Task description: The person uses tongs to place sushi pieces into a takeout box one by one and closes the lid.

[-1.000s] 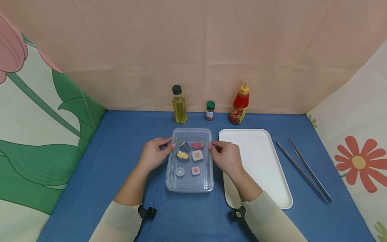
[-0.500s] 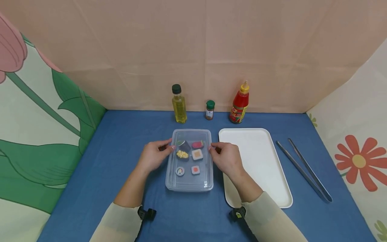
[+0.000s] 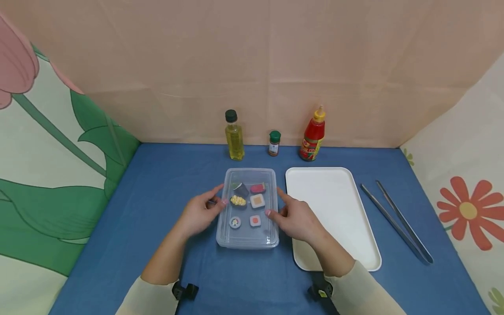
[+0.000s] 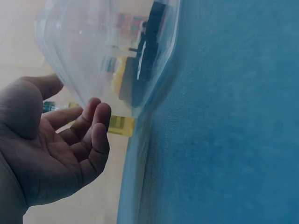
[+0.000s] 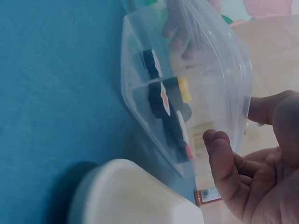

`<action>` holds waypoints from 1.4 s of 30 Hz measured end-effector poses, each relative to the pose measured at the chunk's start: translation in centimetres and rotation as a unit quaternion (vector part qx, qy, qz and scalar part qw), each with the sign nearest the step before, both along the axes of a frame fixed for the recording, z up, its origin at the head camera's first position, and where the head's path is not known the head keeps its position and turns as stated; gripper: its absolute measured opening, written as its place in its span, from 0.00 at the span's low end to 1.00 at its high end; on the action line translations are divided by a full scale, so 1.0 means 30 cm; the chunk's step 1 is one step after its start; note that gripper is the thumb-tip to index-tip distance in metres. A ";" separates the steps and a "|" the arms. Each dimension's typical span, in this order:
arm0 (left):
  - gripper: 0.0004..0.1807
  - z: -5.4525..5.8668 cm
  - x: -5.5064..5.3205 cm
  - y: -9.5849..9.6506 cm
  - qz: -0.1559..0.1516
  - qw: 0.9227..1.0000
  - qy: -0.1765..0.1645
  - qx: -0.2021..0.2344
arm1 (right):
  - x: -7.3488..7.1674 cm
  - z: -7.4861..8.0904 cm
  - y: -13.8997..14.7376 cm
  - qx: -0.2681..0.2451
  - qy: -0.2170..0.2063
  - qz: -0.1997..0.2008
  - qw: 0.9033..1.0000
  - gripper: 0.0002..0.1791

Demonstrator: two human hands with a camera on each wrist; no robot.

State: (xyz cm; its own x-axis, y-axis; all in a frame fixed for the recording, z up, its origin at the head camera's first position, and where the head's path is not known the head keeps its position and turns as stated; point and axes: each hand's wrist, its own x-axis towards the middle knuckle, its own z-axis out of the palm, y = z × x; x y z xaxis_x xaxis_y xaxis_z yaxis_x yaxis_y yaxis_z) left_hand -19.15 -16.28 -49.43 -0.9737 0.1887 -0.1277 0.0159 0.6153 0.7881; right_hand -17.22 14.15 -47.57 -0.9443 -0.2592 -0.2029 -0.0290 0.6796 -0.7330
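Observation:
A clear plastic food container (image 3: 247,238) with its lid on sits at the middle of the blue table, several sushi pieces (image 3: 257,201) inside. My left hand (image 3: 201,212) is at its left edge, thumb and forefinger spread along the rim, other fingers loosely bent. At the right edge, my right hand (image 3: 297,217) has its thumb on the lid's rim and its forefinger stretched along the side. In the left wrist view the left thumb (image 4: 52,86) meets the lid; the right wrist view has the right thumb (image 5: 259,108) against the rim.
A white tray (image 3: 330,205) lies just right of the container, under the right forearm. Farther right are metal tongs (image 3: 397,221). Along the back stand an oil bottle (image 3: 234,141), a small green-capped jar (image 3: 274,143) and a red sauce bottle (image 3: 312,136).
Thumbs and forefingers have spread apart. Both thumbs have slid toward the person along the container's edges, the right one farther. The container has barely moved.

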 end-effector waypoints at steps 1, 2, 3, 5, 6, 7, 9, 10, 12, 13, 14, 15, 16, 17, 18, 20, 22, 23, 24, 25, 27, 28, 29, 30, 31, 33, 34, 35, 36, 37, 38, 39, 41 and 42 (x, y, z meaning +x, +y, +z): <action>0.33 -0.001 0.009 0.000 -0.002 1.000 -0.004 0.002 | 0.008 -0.002 0.001 -0.005 -0.005 0.001 1.000 0.48; 0.34 -0.001 0.019 -0.002 -0.006 1.000 -0.008 0.003 | 0.016 -0.005 0.003 -0.009 -0.011 0.002 1.000 0.49; 0.34 -0.002 0.029 -0.005 -0.009 1.000 -0.012 0.004 | 0.024 -0.008 0.004 -0.015 -0.016 0.003 1.000 0.49; 0.36 -0.002 0.050 -0.012 -0.018 1.000 -0.022 0.008 | 0.041 -0.009 0.007 -0.027 -0.028 0.006 0.999 0.49; 0.37 -0.002 0.060 -0.016 -0.023 0.999 -0.031 0.012 | 0.048 -0.011 0.009 -0.033 -0.034 0.007 0.999 0.49; 0.38 -0.001 0.071 -0.020 -0.029 0.999 -0.040 0.017 | 0.056 -0.010 0.010 -0.038 -0.040 0.009 0.998 0.50; 0.41 0.001 0.094 -0.028 -0.046 0.997 -0.055 0.025 | 0.070 -0.010 0.014 -0.048 -0.053 0.017 0.997 0.51; 0.43 0.003 0.104 -0.032 -0.057 0.996 -0.063 0.029 | 0.077 -0.009 0.017 -0.053 -0.061 0.022 0.996 0.52; 0.46 0.008 0.124 -0.037 -0.079 0.993 -0.080 0.039 | 0.089 -0.010 0.022 -0.073 -0.082 0.033 0.993 0.54; 0.48 0.011 0.133 -0.040 -0.089 0.991 -0.089 0.044 | 0.094 -0.010 0.025 -0.085 -0.093 0.038 0.991 0.55; 0.49 0.013 0.140 -0.041 -0.098 0.989 -0.098 0.047 | 0.098 -0.010 0.027 -0.100 -0.105 0.044 0.988 0.56; 0.50 0.016 0.147 -0.041 -0.106 0.987 -0.109 0.051 | 0.102 -0.011 0.029 -0.112 -0.118 0.047 0.986 0.57; 0.51 0.019 0.153 -0.041 -0.112 0.985 -0.121 0.058 | 0.106 -0.013 0.031 -0.127 -0.129 0.050 0.982 0.58; 0.52 0.022 0.157 -0.039 -0.117 0.982 -0.132 0.064 | 0.108 -0.014 0.033 -0.141 -0.137 0.053 0.979 0.59; 0.52 0.023 0.161 -0.038 -0.120 0.981 -0.141 0.065 | 0.110 -0.015 0.033 -0.154 -0.144 0.054 0.976 0.59; 0.52 0.025 0.166 -0.035 -0.124 0.977 -0.158 0.073 | 0.113 -0.019 0.033 -0.171 -0.151 0.058 0.972 0.60; 0.51 0.026 0.168 -0.032 -0.127 0.975 -0.165 0.079 | 0.115 -0.024 0.032 -0.179 -0.150 0.061 0.970 0.60; 0.51 0.026 0.169 -0.031 -0.127 0.975 -0.166 0.080 | 0.115 -0.026 0.031 -0.181 -0.149 0.062 0.970 0.60; 0.51 0.026 0.169 -0.030 -0.126 0.974 -0.168 0.082 | 0.116 -0.028 0.030 -0.182 -0.148 0.063 0.970 0.60; 0.52 0.027 0.168 -0.029 -0.126 0.974 -0.168 0.087 | 0.116 -0.030 0.030 -0.182 -0.146 0.064 0.970 0.60; 0.53 0.026 0.166 -0.029 -0.127 0.973 -0.170 0.096 | 0.116 -0.033 0.028 -0.181 -0.142 0.063 0.971 0.60; 0.53 0.025 0.165 -0.028 -0.127 0.972 -0.171 0.102 | 0.116 -0.034 0.028 -0.182 -0.141 0.062 0.971 0.60; 0.54 0.025 0.164 -0.027 -0.127 0.971 -0.171 0.108 | 0.116 -0.035 0.028 -0.184 -0.140 0.060 0.971 0.60; 0.55 0.024 0.162 -0.027 -0.127 0.970 -0.173 0.113 | 0.116 -0.036 0.027 -0.186 -0.139 0.058 0.971 0.60; 0.55 0.024 0.161 -0.026 -0.127 0.970 -0.173 0.118 | 0.116 -0.037 0.027 -0.187 -0.138 0.056 0.971 0.60; 0.56 0.022 0.160 -0.025 -0.126 0.969 -0.174 0.125 | 0.116 -0.037 0.026 -0.188 -0.137 0.052 0.971 0.60; 0.56 0.021 0.161 -0.025 -0.127 0.969 -0.172 0.126 | 0.116 -0.036 0.025 -0.188 -0.136 0.050 0.971 0.60; 0.56 0.021 0.162 -0.025 -0.126 0.969 -0.172 0.125 | 0.117 -0.036 0.025 -0.184 -0.136 0.051 0.972 0.60; 0.56 0.020 0.162 -0.025 -0.124 0.969 -0.173 0.124 | 0.117 -0.035 0.025 -0.178 -0.134 0.052 0.973 0.60; 0.56 0.019 0.163 -0.026 -0.123 0.969 -0.174 0.123 | 0.116 -0.034 0.026 -0.169 -0.133 0.055 0.975 0.59; 0.56 0.017 0.163 -0.028 -0.126 0.969 -0.173 0.120 | 0.114 -0.032 0.027 -0.155 -0.129 0.060 0.978 0.59; 0.56 0.019 0.162 -0.030 -0.127 0.971 -0.170 0.112 | 0.110 -0.028 0.029 -0.136 -0.122 0.065 0.981 0.59; 0.55 0.026 0.152 -0.037 -0.131 0.975 -0.158 0.085 | 0.092 -0.021 0.033 -0.088 -0.093 0.075 0.989 0.59; 0.55 0.031 0.143 -0.040 -0.131 0.978 -0.147 0.066 | 0.080 -0.017 0.034 -0.065 -0.073 0.076 0.992 0.58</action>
State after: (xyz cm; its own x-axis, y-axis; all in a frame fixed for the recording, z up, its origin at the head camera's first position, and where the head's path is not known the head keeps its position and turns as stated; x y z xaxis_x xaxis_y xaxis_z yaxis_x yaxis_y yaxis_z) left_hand -14.86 -17.49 -48.50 -0.8142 0.4604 -0.3538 -0.0805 0.5140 0.8540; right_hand -14.84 15.18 -48.09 -0.8554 -0.4294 -0.2897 -0.0109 0.5741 -0.8187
